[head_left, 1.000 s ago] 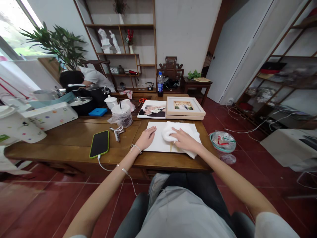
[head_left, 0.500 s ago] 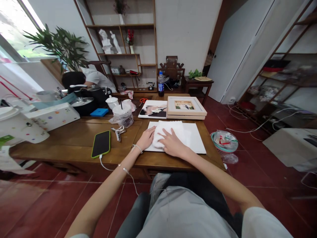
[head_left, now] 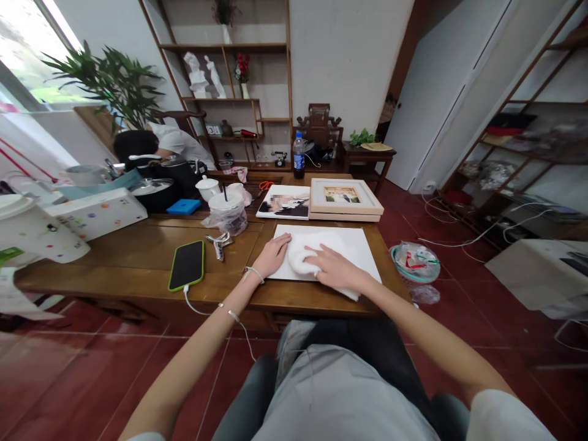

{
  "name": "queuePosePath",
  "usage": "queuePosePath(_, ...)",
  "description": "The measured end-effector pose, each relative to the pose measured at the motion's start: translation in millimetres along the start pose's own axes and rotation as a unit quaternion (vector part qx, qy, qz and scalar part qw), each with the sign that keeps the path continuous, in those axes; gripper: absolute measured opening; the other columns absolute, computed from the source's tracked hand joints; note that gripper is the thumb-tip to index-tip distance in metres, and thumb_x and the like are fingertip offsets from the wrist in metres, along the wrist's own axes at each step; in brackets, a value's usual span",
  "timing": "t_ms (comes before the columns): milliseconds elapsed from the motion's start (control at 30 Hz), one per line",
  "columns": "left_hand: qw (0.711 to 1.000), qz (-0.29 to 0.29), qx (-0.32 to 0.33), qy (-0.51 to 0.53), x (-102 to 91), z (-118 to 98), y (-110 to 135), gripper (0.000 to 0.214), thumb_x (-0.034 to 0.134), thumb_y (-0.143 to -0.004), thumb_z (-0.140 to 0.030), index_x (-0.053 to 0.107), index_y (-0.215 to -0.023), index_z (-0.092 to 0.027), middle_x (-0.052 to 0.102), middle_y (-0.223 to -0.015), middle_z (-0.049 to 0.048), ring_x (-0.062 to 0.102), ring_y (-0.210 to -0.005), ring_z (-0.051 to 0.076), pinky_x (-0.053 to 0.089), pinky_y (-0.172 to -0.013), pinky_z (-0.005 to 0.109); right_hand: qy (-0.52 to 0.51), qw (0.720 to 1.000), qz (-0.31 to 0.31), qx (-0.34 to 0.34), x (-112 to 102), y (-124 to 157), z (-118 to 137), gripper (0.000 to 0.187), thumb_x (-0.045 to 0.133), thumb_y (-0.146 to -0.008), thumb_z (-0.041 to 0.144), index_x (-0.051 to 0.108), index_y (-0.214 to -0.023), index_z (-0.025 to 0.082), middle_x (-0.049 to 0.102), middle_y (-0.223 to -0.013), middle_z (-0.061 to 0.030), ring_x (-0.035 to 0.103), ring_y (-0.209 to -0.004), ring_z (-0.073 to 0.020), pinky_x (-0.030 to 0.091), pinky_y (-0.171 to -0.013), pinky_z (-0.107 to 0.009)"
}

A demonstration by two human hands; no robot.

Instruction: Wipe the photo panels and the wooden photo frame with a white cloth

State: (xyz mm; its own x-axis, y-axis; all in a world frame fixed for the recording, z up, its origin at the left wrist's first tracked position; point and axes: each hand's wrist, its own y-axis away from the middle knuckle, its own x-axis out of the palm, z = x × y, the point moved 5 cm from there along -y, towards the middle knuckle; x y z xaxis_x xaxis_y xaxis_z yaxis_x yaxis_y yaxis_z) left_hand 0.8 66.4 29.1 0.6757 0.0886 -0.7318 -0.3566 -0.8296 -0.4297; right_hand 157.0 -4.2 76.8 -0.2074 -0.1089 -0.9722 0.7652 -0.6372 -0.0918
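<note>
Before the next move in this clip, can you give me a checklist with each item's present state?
1. Left hand resting on the white rectangular board: ok, at its left side.
2. Right hand on the white soft cloth: ok.
3. Cloth wholly within the board: not ok, a corner hangs past the near edge.
4. Black-screened phone in a green case apart from the board: ok, bare wood between.
5. Board's surface beneath the cloth clean: cannot tell, covered.
</note>
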Motion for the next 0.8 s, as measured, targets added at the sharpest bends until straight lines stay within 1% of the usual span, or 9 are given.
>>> queuePosePath(133, 1.000, 0.005, 0.004, -0.003, -1.0, -3, -1, 0.037, 0.035, -0.087, -0.023, 0.058, -0.113, -0.011, 0.054, -0.126, 0.0124, 0.046, -0.120, 0.022, 0.032, -0.105, 0.039, 0.007, 0.993, -0.046, 0.107, -2, -35, -31, 0.045, 0.038, -0.077, 0.011, 0.049, -0.119, 0.018, 0.050, -0.128, -0.0092, 0.032, -0.127, -0.0244, 0.019, -0.103, -0.048)
queuePosePath(200, 1.000, 0.004, 0.013, 0.001, -2.3, -5, -1, 0.036, 0.035, -0.087, -0.022, 0.058, -0.113, -0.013, 0.054, -0.125, 0.0104, 0.046, -0.120, 0.022, 0.034, -0.104, 0.039, 0.030, 0.985, -0.061, 0.158, 0, -48, -37, 0.044, 0.037, -0.079, 0.013, 0.048, -0.121, 0.018, 0.051, -0.127, -0.0105, 0.031, -0.127, -0.0266, 0.020, -0.101, -0.051)
queuePosePath(267, 1.000, 0.000, 0.023, 0.004, -3.5, -7, -1, 0.036, 0.034, -0.087, -0.020, 0.057, -0.114, -0.016, 0.055, -0.126, 0.0081, 0.046, -0.120, 0.021, 0.035, -0.103, 0.038, 0.058, 0.979, -0.065, 0.182, 5, -56, -33, 0.043, 0.038, -0.080, 0.015, 0.048, -0.121, 0.017, 0.050, -0.128, -0.0122, 0.029, -0.128, -0.0289, 0.017, -0.100, -0.055)
queuePosePath(400, 1.000, 0.003, 0.024, -0.006, -4.1, -5, -1, 0.037, 0.037, -0.083, -0.014, 0.057, -0.114, -0.012, 0.054, -0.125, 0.0108, 0.047, -0.120, 0.022, 0.035, -0.103, 0.038, 0.095, 0.983, -0.050, 0.150, 17, -53, -10, 0.045, 0.043, -0.078, 0.015, 0.049, -0.122, 0.019, 0.037, -0.139, -0.0107, 0.018, -0.131, -0.0330, 0.008, -0.100, -0.062)
queuePosePath(467, 1.000, 0.010, 0.025, -0.005, -3.7, -4, -1, 0.037, 0.039, -0.082, -0.014, 0.056, -0.115, -0.011, 0.054, -0.125, 0.0127, 0.048, -0.119, 0.023, 0.036, -0.102, 0.038, 0.097, 0.988, -0.035, 0.114, 20, -41, 7, 0.044, 0.044, -0.077, 0.014, 0.051, -0.121, 0.018, 0.034, -0.141, -0.0105, 0.016, -0.132, -0.0341, 0.007, -0.099, -0.063)
queuePosePath(533, 1.000, 0.011, 0.024, -0.001, -3.8, -4, -1, 0.037, 0.038, -0.084, -0.016, 0.056, -0.115, -0.010, 0.054, -0.125, 0.0138, 0.048, -0.119, 0.023, 0.037, -0.102, 0.039, 0.087, 0.994, -0.020, 0.069, 19, -24, 25, 0.044, 0.043, -0.075, 0.011, 0.053, -0.118, 0.018, 0.035, -0.140, -0.0104, 0.016, -0.132, -0.0330, 0.008, -0.100, -0.063)
queuePosePath(633, 1.000, 0.004, 0.021, 0.005, -3.3, -2, -1, 0.037, 0.035, -0.086, -0.018, 0.057, -0.114, -0.009, 0.055, -0.124, 0.0142, 0.047, -0.120, 0.023, 0.036, -0.103, 0.040, 0.050, 0.999, 0.005, 0.000, 14, 7, 52, 0.045, 0.044, -0.072, 0.009, 0.055, -0.115, 0.019, 0.037, -0.140, -0.0084, 0.017, -0.133, -0.0284, 0.010, -0.103, -0.058)
queuePosePath(700, 1.000, -0.002, 0.021, 0.012, -2.5, -1, -1, 0.036, 0.036, -0.085, -0.019, 0.058, -0.112, -0.009, 0.055, -0.123, 0.0141, 0.047, -0.120, 0.023, 0.036, -0.103, 0.041, 0.022, 0.999, 0.022, -0.027, 11, 25, 63, 0.044, 0.045, -0.071, 0.009, 0.056, -0.113, 0.020, 0.038, -0.139, -0.0076, 0.017, -0.133, -0.0243, 0.009, -0.106, -0.052)
queuePosePath(800, 0.999, -0.011, 0.021, 0.021, -1.6, 0, -1, 0.035, 0.039, -0.085, -0.020, 0.059, -0.111, -0.010, 0.056, -0.123, 0.0136, 0.047, -0.119, 0.024, 0.035, -0.103, 0.043, -0.016, 0.999, 0.029, -0.012, 7, 39, 64, 0.044, 0.046, -0.072, 0.010, 0.054, -0.114, 0.021, 0.043, -0.135, -0.0086, 0.024, -0.131, -0.0194, 0.013, -0.108, -0.044)
